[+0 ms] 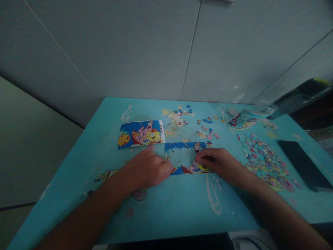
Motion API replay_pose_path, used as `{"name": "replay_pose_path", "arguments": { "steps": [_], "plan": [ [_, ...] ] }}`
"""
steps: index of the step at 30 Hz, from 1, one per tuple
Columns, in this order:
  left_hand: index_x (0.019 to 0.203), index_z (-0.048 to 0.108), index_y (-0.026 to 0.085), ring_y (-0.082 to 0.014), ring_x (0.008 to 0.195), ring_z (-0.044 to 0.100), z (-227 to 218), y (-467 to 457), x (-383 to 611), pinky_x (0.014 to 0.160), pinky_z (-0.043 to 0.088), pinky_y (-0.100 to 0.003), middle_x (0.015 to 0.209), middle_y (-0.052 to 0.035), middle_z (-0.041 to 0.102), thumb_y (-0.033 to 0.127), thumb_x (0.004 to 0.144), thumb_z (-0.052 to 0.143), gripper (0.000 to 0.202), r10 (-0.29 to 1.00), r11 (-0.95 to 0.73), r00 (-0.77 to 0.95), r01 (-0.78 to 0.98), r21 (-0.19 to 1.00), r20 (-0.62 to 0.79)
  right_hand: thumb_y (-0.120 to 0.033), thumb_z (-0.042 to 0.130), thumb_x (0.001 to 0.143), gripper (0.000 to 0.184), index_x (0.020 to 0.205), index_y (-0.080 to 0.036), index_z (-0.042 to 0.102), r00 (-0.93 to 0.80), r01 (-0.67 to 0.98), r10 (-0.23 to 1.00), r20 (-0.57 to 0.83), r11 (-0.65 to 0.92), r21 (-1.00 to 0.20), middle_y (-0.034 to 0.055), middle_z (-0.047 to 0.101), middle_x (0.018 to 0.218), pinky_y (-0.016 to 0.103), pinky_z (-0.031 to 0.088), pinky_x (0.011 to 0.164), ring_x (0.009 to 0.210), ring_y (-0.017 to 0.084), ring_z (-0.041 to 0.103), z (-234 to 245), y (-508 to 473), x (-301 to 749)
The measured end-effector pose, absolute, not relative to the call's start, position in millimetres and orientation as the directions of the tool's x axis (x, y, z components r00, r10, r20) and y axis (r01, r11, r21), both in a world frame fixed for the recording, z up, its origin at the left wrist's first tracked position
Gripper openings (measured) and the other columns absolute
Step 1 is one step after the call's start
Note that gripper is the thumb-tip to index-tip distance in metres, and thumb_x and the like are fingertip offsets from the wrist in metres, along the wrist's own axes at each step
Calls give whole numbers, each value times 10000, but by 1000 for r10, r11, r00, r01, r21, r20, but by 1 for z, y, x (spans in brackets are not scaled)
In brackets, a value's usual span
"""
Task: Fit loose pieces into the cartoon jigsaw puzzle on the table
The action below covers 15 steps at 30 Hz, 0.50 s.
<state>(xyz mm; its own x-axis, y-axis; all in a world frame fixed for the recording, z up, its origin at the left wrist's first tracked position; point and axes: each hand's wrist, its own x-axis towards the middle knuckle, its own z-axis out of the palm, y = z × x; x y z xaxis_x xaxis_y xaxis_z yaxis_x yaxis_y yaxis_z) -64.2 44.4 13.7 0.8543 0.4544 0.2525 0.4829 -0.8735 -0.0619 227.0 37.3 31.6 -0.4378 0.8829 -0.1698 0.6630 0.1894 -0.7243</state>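
Note:
A partly assembled jigsaw puzzle (177, 171) lies flat on the blue table, its border joined around an open middle. My left hand (149, 168) rests at its lower left corner, fingers stretched onto the edge and thumb apart. At the puzzle's right side, my right hand (217, 161) has its thumb and fingertips pinched together over the joined pieces. Whatever is between those fingertips is too small and hidden to make out. Just behind my left hand, a printed picture card (140, 133) shows cartoon characters in a red boat.
Loose puzzle pieces (208, 132) are scattered beyond the puzzle. A larger heap of pieces (262, 159) spreads to the right, beside a dark flat phone-like object (304, 163). A clear plastic bag (244, 119) with a printed label stands at the back right. A grey wall (145, 52) borders the table.

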Motion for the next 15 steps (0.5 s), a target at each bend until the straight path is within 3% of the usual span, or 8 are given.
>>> {"name": "replay_pose_path", "arguments": {
  "steps": [6, 10, 15],
  "plan": [
    [688, 578, 199, -150, 440, 497, 14, 43, -66, 662, 458, -363, 529, 11, 582, 281, 995, 442, 346, 467, -877, 856, 481, -8, 223, -364, 586, 950, 202, 953, -237, 743, -332, 666, 939, -86, 169, -726, 25, 759, 994, 290, 529, 783, 861, 187, 692, 40, 39, 227],
    [667, 586, 193, -134, 443, 489, 14, 42, -66, 701, 466, -365, 533, 11, 595, 254, 964, 471, 324, 470, -882, 861, 467, 62, 195, -365, 585, 949, 195, 962, -246, 738, -303, 670, 948, -98, 139, -729, 34, 763, 1010, 309, 541, 788, 883, 206, 702, 41, 40, 230],
    [655, 587, 197, -131, 428, 482, 13, 41, -64, 717, 470, -369, 527, 14, 605, 253, 950, 504, 311, 482, -875, 847, 480, 64, 224, -347, 563, 963, 186, 971, -247, 719, -311, 697, 945, -100, 155, -700, 34, 753, 1013, 300, 533, 772, 865, 198, 693, 36, 40, 232]
  ]
}}
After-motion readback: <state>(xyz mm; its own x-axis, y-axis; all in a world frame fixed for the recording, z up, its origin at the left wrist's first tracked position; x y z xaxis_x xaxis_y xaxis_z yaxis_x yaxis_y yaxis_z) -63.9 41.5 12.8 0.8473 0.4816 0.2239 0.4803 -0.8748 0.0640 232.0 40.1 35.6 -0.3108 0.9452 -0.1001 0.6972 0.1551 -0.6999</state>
